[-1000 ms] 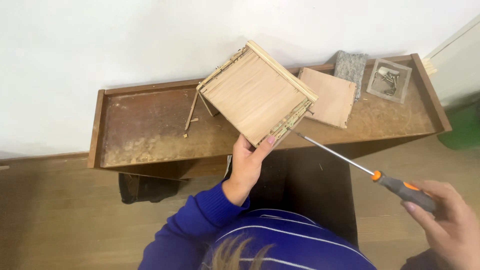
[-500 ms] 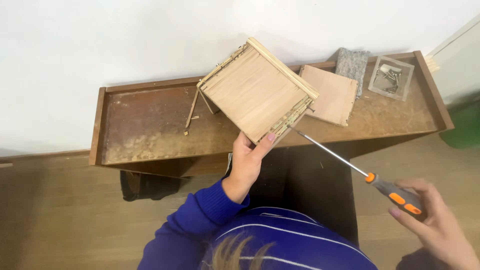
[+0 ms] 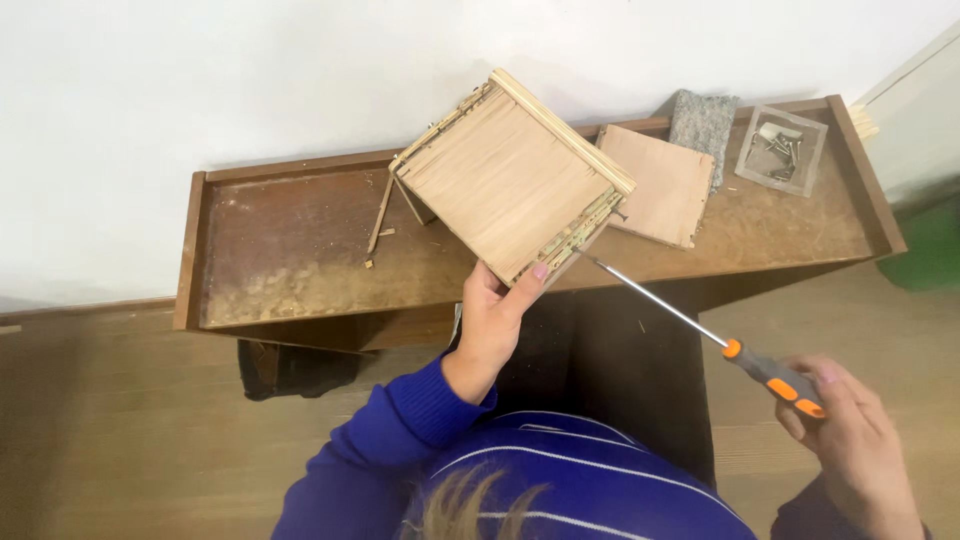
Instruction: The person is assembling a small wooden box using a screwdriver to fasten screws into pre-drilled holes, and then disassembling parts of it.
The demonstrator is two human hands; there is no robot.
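The wooden box [image 3: 508,180] sits tilted in the middle top, above the brown shelf [image 3: 300,250]. The left hand [image 3: 492,325] pinches its lower corner. The right hand [image 3: 855,445], lower right, has fingers curled around a screwdriver [image 3: 700,325]; its tip touches the box's edge. A flat board [image 3: 660,185] lies beside it.

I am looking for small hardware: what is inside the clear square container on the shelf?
The clear container holds a few small metal screws or pins, loosely piled; their exact kind is too small to tell.
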